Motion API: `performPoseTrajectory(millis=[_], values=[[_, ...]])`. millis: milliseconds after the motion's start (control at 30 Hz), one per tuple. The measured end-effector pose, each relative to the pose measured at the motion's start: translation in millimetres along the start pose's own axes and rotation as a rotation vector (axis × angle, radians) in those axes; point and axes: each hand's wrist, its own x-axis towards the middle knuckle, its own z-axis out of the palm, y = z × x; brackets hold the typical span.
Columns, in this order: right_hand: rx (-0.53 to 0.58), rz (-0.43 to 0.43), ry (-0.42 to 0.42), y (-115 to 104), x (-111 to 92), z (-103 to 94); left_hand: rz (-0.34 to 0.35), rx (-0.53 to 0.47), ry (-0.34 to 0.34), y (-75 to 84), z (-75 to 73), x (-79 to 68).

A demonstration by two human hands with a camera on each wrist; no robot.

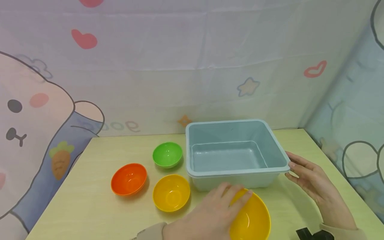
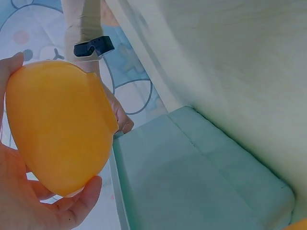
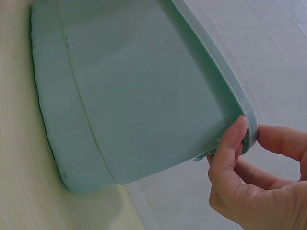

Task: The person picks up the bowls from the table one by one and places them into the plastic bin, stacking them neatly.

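My left hand (image 1: pixel 211 210) grips a large yellow bowl (image 1: pixel 253 216) by its rim, in front of a pale blue-green plastic basin (image 1: pixel 237 180). The bowl is tilted, its inside toward the head camera. In the left wrist view the thumb and fingers lie on opposite edges of the bowl (image 2: pixel 60 127). At the basin's near right corner, my right hand (image 1: pixel 313 183) pinches the rim. The right wrist view shows that rim (image 3: pixel 218 60) between the thumb and fingertips. Nothing lies inside the basin.
Left of the basin stand a green bowl (image 1: pixel 167 155), an orange bowl (image 1: pixel 129 180) and a smaller yellow bowl (image 1: pixel 171 193) on the light wooden table (image 1: pixel 87 206). A printed cloth (image 1: pixel 150 83) hangs behind the table, with more along the sides.
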Motion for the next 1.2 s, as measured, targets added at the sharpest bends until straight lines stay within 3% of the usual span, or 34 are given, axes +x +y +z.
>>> performPoseTrajectory(millis=[67,300,500,667,1200], values=[[0.0,0.002,0.0,-0.1,-0.1,0.1,-0.001,0.006,-0.001,-0.5,-2.8,0.3],[-0.006,0.0,0.0,-0.2,-0.1,-1.3,0.035,0.072,0.107,-4.6,-6.2,3.3],[-0.008,-0.002,-0.005,-1.2,-0.2,-1.6,0.036,0.103,0.16,-6.4,-13.5,8.5],[-0.006,0.0,-0.005,-1.0,-0.2,0.2,0.02,0.145,0.169,-8.7,-18.3,11.5],[0.03,0.005,-0.019,0.0,-0.1,1.0,-0.024,0.041,0.25,-27.5,-46.8,32.4]])
